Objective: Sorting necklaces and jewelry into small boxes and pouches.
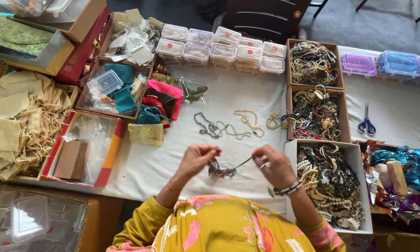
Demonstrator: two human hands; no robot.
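White cloth, multicoloured beaded necklace (221, 170)

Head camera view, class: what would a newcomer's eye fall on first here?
First, the two hands at centre, the left hand and right hand stretching a multicoloured beaded strand over the white tablecloth. Next, the boxes of tangled bead necklaces along the right, and the shiny blue foil wrappers at far right.

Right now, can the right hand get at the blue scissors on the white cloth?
Probably yes, once freed: the right hand grips a beaded strand, and the blue scissors lie uncovered beyond the white jewellery box.
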